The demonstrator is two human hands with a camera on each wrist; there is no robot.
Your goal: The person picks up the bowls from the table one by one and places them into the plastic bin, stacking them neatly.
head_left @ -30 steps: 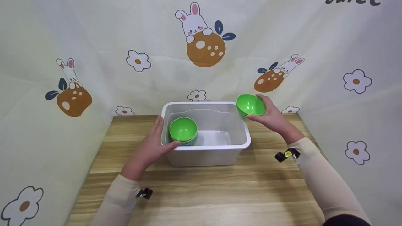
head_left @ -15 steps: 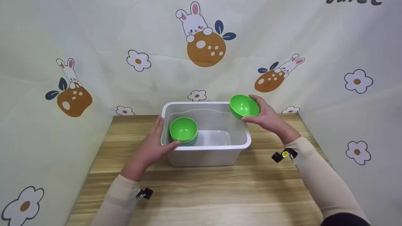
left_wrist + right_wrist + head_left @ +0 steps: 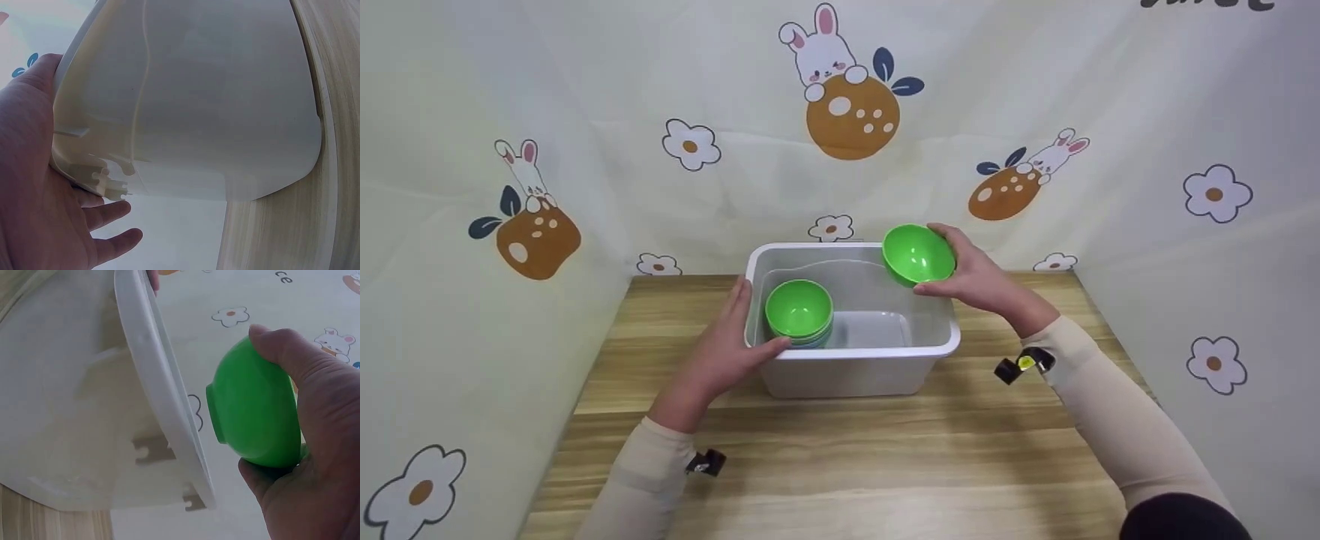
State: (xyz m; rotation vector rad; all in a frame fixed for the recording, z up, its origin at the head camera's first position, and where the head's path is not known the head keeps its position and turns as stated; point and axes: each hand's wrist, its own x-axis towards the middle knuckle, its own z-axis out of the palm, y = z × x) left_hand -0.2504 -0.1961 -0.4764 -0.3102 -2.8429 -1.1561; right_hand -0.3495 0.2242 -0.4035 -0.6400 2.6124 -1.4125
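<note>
In the head view my right hand (image 3: 976, 271) grips a green bowl (image 3: 917, 253) by its right rim. It is held tilted above the back right part of a white plastic bin (image 3: 862, 352). The right wrist view shows the thumb and a finger at opposite sides of the same bowl (image 3: 253, 408), whose base faces the bin wall (image 3: 73, 410). My left hand (image 3: 718, 358) rests on the bin's front left corner, the thumb on the front rim. Its fingers (image 3: 115, 247) extend loosely in the left wrist view. A nested stack of bowls (image 3: 799, 309), green on top, stands inside at the left.
The bin stands on a wood-grain table (image 3: 840, 457). A pale printed cloth (image 3: 735, 202) with rabbits and flowers rises behind and on both sides. A small black camera (image 3: 1024, 365) hangs at the right wrist, another camera (image 3: 706, 463) at the left.
My right hand has carried the green bowl leftward, from over the bin's right rim to above its inside. The left hand and the stacked bowls have stayed in place.
</note>
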